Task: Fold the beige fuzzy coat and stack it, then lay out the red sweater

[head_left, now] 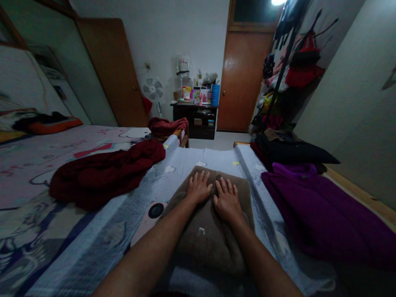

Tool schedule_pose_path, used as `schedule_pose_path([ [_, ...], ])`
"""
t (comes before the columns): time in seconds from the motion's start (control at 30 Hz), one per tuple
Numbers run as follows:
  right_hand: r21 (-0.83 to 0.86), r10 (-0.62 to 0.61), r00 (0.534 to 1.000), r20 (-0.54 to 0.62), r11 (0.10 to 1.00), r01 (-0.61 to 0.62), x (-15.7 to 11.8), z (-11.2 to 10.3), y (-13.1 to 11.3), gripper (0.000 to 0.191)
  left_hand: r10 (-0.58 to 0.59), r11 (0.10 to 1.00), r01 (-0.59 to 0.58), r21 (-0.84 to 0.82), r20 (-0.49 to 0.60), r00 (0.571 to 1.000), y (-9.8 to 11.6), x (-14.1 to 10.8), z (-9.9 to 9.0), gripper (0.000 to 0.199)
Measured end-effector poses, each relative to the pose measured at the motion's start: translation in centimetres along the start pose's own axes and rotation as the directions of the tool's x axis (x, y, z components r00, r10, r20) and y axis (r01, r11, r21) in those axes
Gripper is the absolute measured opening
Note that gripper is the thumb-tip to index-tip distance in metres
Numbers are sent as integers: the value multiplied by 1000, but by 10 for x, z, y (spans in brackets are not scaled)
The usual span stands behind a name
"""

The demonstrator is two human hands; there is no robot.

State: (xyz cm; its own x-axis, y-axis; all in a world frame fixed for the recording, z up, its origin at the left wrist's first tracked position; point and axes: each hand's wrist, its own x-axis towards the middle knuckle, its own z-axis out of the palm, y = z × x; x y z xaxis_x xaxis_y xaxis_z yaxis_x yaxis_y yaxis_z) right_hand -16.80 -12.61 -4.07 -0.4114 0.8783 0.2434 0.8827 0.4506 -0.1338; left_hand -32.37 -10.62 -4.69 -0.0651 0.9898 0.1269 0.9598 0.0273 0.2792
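A brown folded garment, its exact kind unclear, lies on the pale blue bed sheet in front of me. My left hand rests flat on its upper part, fingers spread. Beside it, my right hand also lies flat on the cloth with fingers apart. A small button-like round spot shows close to the right fingertips. A small white mark sits lower on the fabric. Partly under the garment's left side is a pink phone-like object with a round black part.
On the right lie a folded purple garment and a stack of dark folded clothes. A crumpled dark red garment lies on the left. Beyond the bed stand a black cabinet, a white fan and a wooden door.
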Motion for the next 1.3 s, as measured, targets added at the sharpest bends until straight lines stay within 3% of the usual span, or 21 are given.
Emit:
schedule_pose_path([
  [0.33, 13, 2, 1000, -17, 1000, -2, -1, 0, 0, 59, -21, 1000, 22, -10, 32, 999, -1, 2, 1, 63],
  [0.57, 6, -3, 1000, -24, 1000, 3, 0, 2, 0, 61, -11, 969, 48, -241, 150, 989, -17, 13, -9, 59],
  [0.7, 0, 3, 1000, -17, 1000, -3, 1, 4, 0, 61, 17, 927, 35, -373, 134, 991, -26, 16, -13, 58],
  [0.9, -8, 4, 1000, -23, 1000, -4, 1, 5, 0, 60, 74, 858, -57, -511, 11, 997, -36, 13, -10, 46],
  [1.03, -12, 8, 1000, 2, 1000, -8, 1, 4, 1, 60, 117, 859, -123, -496, -43, 992, -33, 5, -13, 34],
  [1.17, -13, 7, 1000, -7, 1000, -7, 1, 5, 1, 60, 106, 897, -107, -430, -27, 994, -26, -5, -22, 14],
  [1.3, -10, 7, 1000, -24, 1000, -7, 0, 6, 1, 60, 163, 946, -150, -286, 22, 986, -16, -27, -41, 15],
])
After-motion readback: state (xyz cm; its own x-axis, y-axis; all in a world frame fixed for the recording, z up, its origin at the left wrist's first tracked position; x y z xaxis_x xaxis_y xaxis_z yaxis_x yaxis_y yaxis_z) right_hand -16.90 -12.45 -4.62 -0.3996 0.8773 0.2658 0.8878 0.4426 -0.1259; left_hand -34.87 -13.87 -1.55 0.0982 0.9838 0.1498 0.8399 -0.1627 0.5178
